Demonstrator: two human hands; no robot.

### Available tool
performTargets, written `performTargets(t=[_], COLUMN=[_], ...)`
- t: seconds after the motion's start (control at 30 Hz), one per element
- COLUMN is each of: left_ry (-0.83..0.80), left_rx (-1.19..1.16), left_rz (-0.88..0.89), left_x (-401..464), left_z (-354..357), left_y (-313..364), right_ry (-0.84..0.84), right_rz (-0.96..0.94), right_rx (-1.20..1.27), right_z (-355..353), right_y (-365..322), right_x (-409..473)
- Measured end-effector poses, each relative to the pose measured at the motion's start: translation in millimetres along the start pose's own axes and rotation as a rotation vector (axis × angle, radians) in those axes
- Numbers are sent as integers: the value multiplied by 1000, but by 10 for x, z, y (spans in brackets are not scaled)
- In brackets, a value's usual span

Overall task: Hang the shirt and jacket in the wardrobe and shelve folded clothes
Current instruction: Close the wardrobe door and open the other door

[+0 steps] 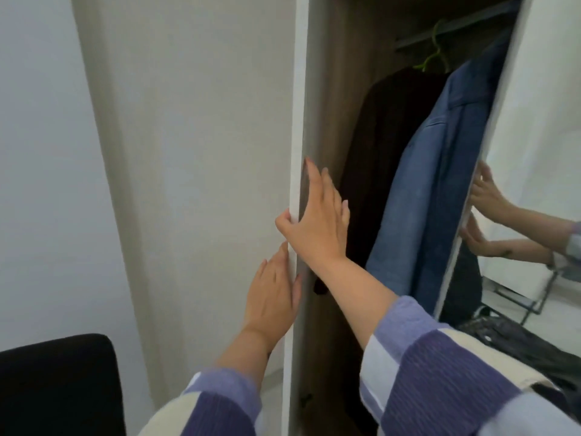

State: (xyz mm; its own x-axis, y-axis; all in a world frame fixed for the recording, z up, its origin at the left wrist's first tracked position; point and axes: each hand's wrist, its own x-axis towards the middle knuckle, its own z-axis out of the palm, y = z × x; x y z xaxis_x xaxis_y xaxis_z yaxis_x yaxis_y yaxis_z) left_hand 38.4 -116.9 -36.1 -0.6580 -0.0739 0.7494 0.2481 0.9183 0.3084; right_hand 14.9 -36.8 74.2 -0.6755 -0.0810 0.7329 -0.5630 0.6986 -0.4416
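Two hands work the same white door edge (294, 184) of the wardrobe. Her right hand (317, 221) sits higher, thumb hooked over the outer face, fingers (327, 187) straight and spread flat against the inner side, so the panel is pinched between thumb and palm. Her left hand (273, 294) lies just below, fingers extended along the outer face with the thumb on the edge, pressing rather than curling.

Inside, toward two o'clock, a blue denim jacket (434, 190) hangs on a green hanger (435, 55) from the rail (456, 26), and a dark garment (377, 158) hangs touching it at its nine o'clock side. Both look already hung. No folded clothes are in sight. A mirrored door (534, 152) at three o'clock reflects the hands.

I'd judge the door stiff and light on its hinges, best moved from that long edge at mid-height where leverage is greatest. The denim looks heavy and fairly stiff; the dark piece looks soft, so it could snag as the door swings. A black chair back (56, 382) stands at seven o'clock.
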Motion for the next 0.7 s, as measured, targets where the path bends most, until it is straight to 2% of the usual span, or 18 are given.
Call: performTargets(t=[0.17, 0.27, 0.47, 0.57, 0.7], left_ry=[-96, -207, -454, -611, -678], left_rx=[-22, -94, -10, -62, -65], left_rz=[110, 158, 176, 189, 225], left_x=[-23, 35, 242, 351, 431], left_z=[332, 448, 656, 791, 964], left_y=[573, 915, 1372, 1467, 1522], right_ry=[66, 96, 165, 125, 51], right_rz=[72, 131, 43, 39, -26], right_rx=[-211, -392, -848, -1034, -1241], right_z=[-555, -865, -1392, -1592, -1698], right_y=[489, 762, 1342, 1677, 1958], right_x=[-85, -93, -87, -112, -148])
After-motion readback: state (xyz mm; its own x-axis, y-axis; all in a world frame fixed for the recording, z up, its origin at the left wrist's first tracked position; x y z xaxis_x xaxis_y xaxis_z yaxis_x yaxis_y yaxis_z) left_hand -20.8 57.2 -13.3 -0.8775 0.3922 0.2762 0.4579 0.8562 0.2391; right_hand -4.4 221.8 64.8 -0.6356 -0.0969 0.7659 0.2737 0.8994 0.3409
